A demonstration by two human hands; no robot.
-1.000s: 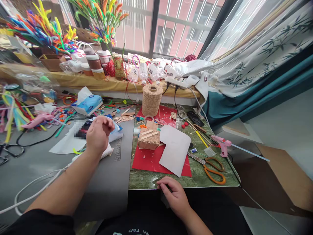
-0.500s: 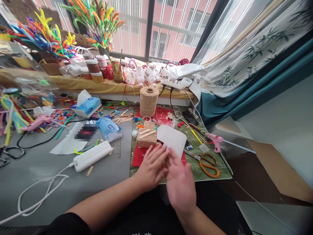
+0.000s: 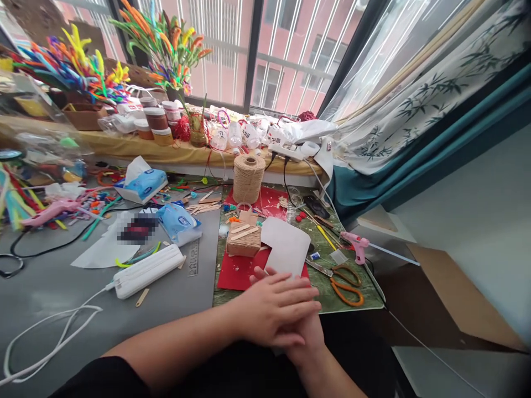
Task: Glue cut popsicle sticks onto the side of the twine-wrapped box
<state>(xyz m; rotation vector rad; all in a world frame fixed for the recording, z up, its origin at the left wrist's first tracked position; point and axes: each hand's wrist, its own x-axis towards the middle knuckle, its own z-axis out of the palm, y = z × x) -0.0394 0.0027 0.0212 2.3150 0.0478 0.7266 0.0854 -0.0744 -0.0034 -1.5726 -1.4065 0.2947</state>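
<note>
We lay our straight-fingered left hand [image 3: 271,309] over our flat right hand [image 3: 313,331], can't tell what's between, and should press gently.

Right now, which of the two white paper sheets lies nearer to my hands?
The white sheet on the right, just beyond your hands and partly over the red sheet; the other white sheet lies farther left, on the grey surface.

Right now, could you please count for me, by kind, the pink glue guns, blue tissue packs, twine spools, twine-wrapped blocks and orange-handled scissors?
Pink glue guns: 2
Blue tissue packs: 2
Twine spool: 1
Twine-wrapped block: 1
Orange-handled scissors: 1
Total: 7
</note>
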